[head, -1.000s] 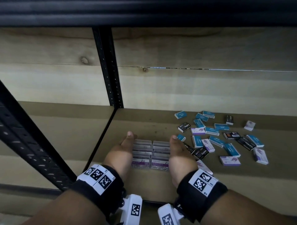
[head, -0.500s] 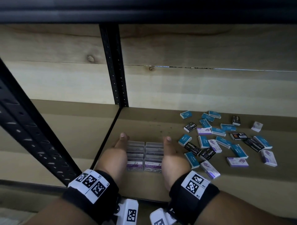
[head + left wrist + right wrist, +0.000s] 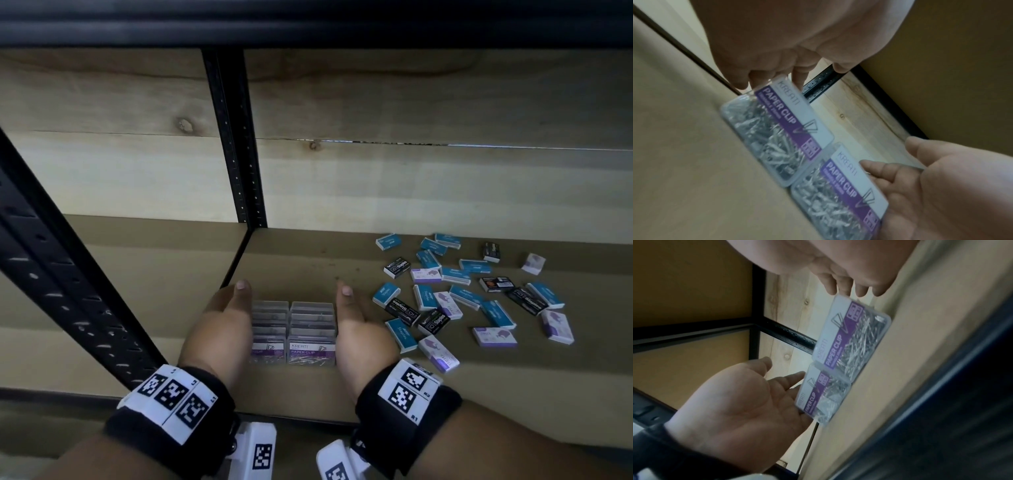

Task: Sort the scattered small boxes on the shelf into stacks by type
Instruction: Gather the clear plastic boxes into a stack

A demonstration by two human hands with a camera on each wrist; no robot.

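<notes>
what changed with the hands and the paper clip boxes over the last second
Little changed. The left hand and right hand stay flat against the outer sides of the two rows of paper clip boxes. Nothing was grasped or released. The scattered staple boxes lie as before.

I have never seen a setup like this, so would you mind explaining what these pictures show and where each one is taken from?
No machine here: a person wears three cameras. The large picture comes from the head and looks down at a shelf. The other two come from the wrists and look along each hand, so they appear tilted.

The left hand and right hand stand with straight fingers on either side of two rows of clear paper clip boxes, as if squaring them up. The wrist views show the fingers at the ends of the front boxes; nothing is lifted.

To the right lie scattered small boxes: blue, black and white-and-purple, unsorted. The black wrist bands carry printed square markers.
</notes>
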